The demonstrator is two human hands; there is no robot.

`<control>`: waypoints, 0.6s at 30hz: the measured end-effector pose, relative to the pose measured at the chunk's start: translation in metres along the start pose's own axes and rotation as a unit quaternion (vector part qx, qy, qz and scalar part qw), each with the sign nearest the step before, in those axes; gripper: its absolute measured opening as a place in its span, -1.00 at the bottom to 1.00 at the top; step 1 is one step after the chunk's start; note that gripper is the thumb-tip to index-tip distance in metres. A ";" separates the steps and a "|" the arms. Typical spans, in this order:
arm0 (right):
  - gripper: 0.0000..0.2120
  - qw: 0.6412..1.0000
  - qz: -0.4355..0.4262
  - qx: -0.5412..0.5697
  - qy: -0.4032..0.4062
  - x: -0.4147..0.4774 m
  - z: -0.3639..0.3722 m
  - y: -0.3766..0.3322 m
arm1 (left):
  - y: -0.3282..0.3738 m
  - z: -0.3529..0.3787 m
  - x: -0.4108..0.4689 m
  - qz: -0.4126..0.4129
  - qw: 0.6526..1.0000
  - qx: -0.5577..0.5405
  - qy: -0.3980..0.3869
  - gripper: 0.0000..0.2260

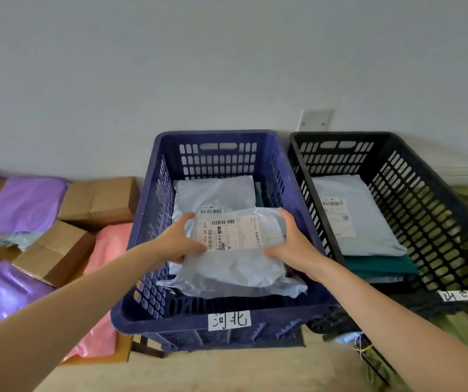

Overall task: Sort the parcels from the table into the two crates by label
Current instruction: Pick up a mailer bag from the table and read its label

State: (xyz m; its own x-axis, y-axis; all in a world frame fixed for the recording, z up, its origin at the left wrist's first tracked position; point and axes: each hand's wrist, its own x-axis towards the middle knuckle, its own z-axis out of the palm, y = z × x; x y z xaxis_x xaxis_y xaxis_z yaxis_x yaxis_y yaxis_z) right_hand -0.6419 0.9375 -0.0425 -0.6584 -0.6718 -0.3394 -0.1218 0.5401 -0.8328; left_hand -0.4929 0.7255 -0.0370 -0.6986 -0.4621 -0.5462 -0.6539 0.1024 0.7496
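As left grip (180,241) and right grip (292,244) clasp it, the parcel (241,264) lies between.

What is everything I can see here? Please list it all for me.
blue crate: one, blue, centre, white handwritten label in front.
black crate: one, black, right beside it.
held parcel: one, grey, white shipping label, over the blue crate.
lower parcel: one, grey, inside the blue crate.
grey parcel: one, topmost inside the black crate.
green parcel: one, dark green, beneath it.
purple parcels: three, left.
cardboard boxes: at least two, brown, left.
pink parcel: one, left of blue crate.
wall plate: one, white, behind crates.
left hand: grips held parcel's left edge.
right hand: grips its right edge.
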 end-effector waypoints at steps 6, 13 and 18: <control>-0.11 0.989 0.071 -0.086 -0.095 -0.002 0.012 0.006 | -0.014 0.005 0.005 -0.026 0.992 0.084 -0.095 -0.09; -0.10 0.969 0.137 -0.153 -0.134 0.002 0.022 0.011 | -0.022 0.010 0.007 -0.049 0.976 0.142 -0.157 -0.09; -0.13 0.958 0.148 -0.195 -0.152 0.003 0.024 0.013 | -0.020 0.026 0.008 -0.046 0.958 0.215 -0.182 -0.16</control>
State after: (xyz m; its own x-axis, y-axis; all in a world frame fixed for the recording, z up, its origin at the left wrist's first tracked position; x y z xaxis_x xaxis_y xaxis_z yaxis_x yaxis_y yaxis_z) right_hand -0.6276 0.9303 -0.0651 -0.4674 -0.5451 -0.6960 -0.2706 0.8377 -0.4744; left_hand -0.4926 0.7425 -0.0657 -0.6357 -0.1569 -0.7558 -0.7223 0.4663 0.5107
